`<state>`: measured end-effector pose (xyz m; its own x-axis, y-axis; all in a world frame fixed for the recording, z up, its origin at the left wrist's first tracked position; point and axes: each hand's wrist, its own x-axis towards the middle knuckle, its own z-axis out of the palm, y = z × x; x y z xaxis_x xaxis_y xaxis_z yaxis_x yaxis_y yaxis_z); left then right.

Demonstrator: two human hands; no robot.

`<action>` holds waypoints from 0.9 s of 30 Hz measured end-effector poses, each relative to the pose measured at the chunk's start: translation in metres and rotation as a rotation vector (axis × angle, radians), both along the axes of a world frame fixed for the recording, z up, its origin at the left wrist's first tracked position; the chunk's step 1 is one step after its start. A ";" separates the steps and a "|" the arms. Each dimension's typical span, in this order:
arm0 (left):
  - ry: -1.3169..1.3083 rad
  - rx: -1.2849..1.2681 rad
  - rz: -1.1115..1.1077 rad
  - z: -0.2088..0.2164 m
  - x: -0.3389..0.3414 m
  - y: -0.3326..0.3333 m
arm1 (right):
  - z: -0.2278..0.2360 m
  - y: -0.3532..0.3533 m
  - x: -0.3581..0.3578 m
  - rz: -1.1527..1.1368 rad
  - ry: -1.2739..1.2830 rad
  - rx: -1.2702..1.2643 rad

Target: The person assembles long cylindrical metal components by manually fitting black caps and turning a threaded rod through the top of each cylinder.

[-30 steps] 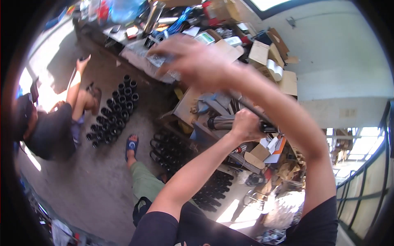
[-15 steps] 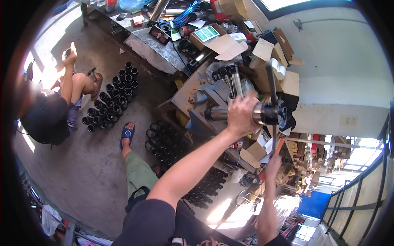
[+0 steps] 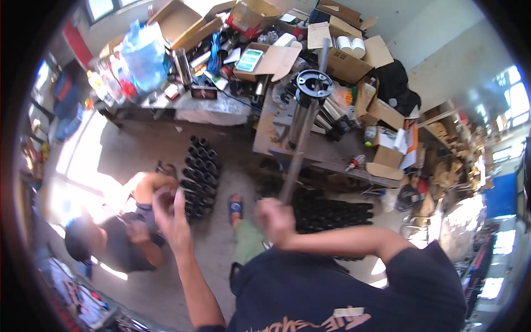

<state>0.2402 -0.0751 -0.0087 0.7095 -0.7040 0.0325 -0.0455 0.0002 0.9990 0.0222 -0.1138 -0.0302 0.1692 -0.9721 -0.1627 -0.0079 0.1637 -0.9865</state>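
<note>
Wrapped round the bar [image 3: 299, 155], the right hand [image 3: 275, 222] sits far from the ring [image 3: 302, 84], likely for leverage; the left hand [image 3: 174, 224] is spread.

Far table [image 3: 224, 105] cluttered: translucent blue jug [image 3: 145, 58] toward left end, blue cable bundle [image 3: 214, 54], dark device [image 3: 203, 92] near front edge. Farther right, two white rolls [image 3: 358, 47] at mouth of open cardboard box [image 3: 347, 67]; dark fabric [image 3: 396, 86] beside it. Blue panel [image 3: 500, 195] at far right.
</note>
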 end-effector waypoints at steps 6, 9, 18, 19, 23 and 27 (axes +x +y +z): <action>-0.851 0.062 0.097 -0.015 -0.007 -0.060 | -0.046 -0.087 0.198 -0.214 0.099 -0.109; -0.833 0.087 0.073 -0.066 0.016 -0.072 | 0.002 -0.091 0.124 -0.105 0.124 -0.126; -1.125 0.452 -0.053 0.067 -0.103 -0.148 | 0.153 -0.394 -0.199 0.103 1.581 -1.137; -1.192 0.587 -0.144 0.078 -0.108 -0.174 | 0.148 -0.439 -0.238 0.207 1.644 -1.068; -1.213 0.773 -0.206 0.110 -0.125 -0.198 | 0.116 -0.450 -0.254 0.048 1.489 -1.075; -1.436 0.657 -0.022 0.099 -0.079 -0.199 | 0.082 -0.424 -0.223 -0.166 1.323 -1.209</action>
